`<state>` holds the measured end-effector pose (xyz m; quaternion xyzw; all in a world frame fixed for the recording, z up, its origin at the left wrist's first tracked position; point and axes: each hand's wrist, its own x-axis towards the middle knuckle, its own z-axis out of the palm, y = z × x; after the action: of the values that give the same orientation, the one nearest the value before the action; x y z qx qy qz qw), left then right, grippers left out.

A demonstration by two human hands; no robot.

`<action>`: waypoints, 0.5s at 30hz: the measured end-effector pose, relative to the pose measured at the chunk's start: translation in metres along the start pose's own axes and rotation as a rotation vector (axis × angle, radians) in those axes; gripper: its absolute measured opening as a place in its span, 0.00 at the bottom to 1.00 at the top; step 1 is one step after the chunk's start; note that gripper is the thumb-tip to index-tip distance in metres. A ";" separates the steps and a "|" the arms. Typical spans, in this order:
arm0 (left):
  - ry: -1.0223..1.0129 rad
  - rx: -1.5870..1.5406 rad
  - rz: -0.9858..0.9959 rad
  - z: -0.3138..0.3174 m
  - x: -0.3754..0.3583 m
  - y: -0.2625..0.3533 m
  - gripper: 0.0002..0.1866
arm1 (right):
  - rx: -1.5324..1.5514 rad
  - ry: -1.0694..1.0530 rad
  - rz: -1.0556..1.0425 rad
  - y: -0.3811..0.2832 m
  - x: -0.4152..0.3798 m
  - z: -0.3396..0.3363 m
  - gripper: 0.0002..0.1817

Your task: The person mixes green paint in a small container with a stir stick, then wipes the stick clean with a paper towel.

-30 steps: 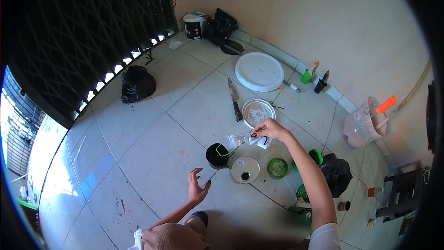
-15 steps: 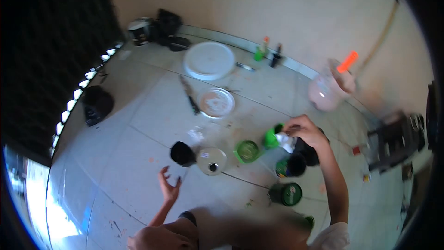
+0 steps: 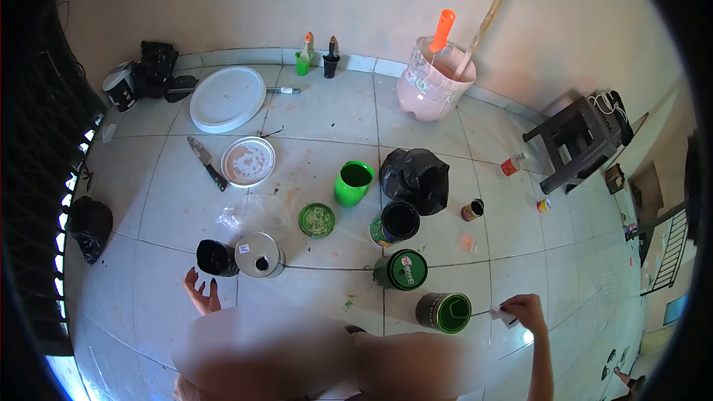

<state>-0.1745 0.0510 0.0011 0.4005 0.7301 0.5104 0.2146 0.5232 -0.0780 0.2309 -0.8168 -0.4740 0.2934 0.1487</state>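
I can part-read just 1 text: pale letters, approx. "BRAND", on the green lid (image 3: pixel 408 269). Marks on the silver tin's (image 3: pixel 272 258) sticker, the open can's (image 3: pixel 428 310) side & the red-label bottle (image 3: pixel 510 166) are too small to read.

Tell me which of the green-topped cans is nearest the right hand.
The frontmost can, with unlettered green top, just left of the right hand; the white-lettered can stands farther from it.
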 end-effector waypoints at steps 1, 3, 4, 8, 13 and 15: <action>0.008 -0.004 -0.002 0.000 -0.001 0.002 0.33 | -0.088 -0.014 -0.034 -0.007 -0.001 0.010 0.06; 0.022 -0.010 -0.008 -0.004 -0.003 0.002 0.33 | -0.242 0.020 -0.016 -0.024 -0.004 0.024 0.05; 0.021 -0.011 -0.013 -0.006 -0.005 0.000 0.33 | -0.317 0.037 -0.007 -0.028 -0.004 0.028 0.05; 0.031 -0.001 -0.072 -0.008 -0.010 -0.021 0.34 | -0.528 0.015 -0.125 -0.001 0.014 0.059 0.05; 0.085 -0.094 -0.099 -0.007 -0.013 -0.021 0.36 | -0.652 -0.027 -0.268 -0.007 0.030 0.081 0.05; 0.089 -0.107 -0.096 -0.006 -0.013 -0.020 0.36 | -0.612 -0.013 -0.377 -0.007 0.030 0.078 0.06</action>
<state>-0.1785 0.0343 -0.0163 0.3301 0.7290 0.5549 0.2273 0.4815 -0.0511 0.1637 -0.7197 -0.6833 0.1103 -0.0543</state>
